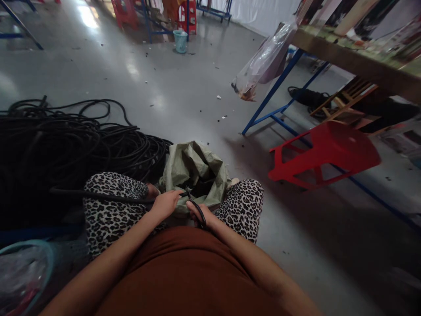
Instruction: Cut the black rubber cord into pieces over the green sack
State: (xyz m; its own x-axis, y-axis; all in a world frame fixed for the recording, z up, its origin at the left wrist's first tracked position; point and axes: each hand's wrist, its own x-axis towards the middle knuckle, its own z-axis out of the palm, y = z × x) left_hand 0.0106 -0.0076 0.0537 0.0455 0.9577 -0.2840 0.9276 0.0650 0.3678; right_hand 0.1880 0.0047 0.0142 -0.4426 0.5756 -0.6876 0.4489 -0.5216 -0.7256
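Observation:
My left hand point(167, 204) is closed around a black rubber cord point(108, 197), which runs in from the left across my thigh. In my right hand point(203, 213) is a pair of scissors point(199, 212) with black handles. Their blades meet the short end of cord past my left fingers; whether they cut into it I cannot tell. Just beyond both hands, between my knees, an olive woven sack point(176, 169) stands with its mouth open. Dark pieces lie inside, too shaded to make out. A big heap of black cord point(98, 140) lies to the left.
A red plastic stool point(342, 147) lies tipped over at the right, near a blue-legged table point(348, 57) with a plastic bag point(263, 57) hanging from it. At lower left stands a light blue basket point(49, 259). A small blue bin point(180, 41) is farther off. Scraps dot the floor.

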